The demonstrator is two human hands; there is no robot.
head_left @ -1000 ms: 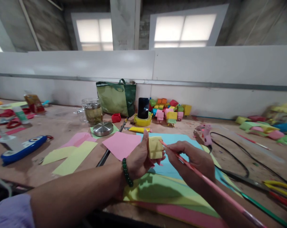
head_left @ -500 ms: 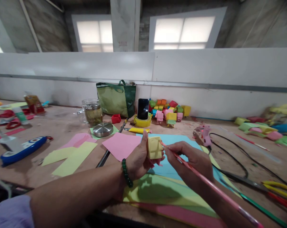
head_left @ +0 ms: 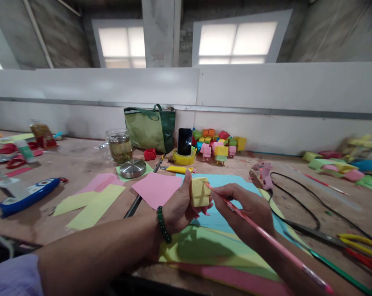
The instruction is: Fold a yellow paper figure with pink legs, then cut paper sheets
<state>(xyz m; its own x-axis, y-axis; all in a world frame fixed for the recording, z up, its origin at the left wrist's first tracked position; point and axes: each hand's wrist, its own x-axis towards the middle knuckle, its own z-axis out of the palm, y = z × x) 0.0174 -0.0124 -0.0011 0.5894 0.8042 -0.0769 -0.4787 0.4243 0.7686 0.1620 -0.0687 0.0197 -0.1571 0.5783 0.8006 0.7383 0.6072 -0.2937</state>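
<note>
My left hand (head_left: pixel 180 205) is closed around a small yellow folded-paper box (head_left: pixel 200 192), its thumb upright along the box's left side. Bits of pink paper show beneath the box by my fingers. A long pink rod-like stick (head_left: pixel 267 233), possibly a pencil or brush, is pinched in my right hand (head_left: pixel 246 203). Its tip meets the upper right of the box, and its far end runs down to the lower right. Below both hands lie light blue paper (head_left: pixel 232 181) and green paper sheets (head_left: pixel 201 246).
Pink paper (head_left: pixel 156 188) and yellow strips (head_left: pixel 96 205) lie left. Behind stand a glass mug (head_left: pixel 119 146), metal lid (head_left: pixel 132 168), green bag (head_left: pixel 149 129), phone (head_left: pixel 185 141) and paper models (head_left: pixel 219 148). A pink glue gun (head_left: pixel 266 174) with cord and scissors (head_left: pixel 324 236) lie right.
Almost nothing differs. The whole view has shifted slightly, and the stick's lower end sits a little further left. Both hands keep their hold.
</note>
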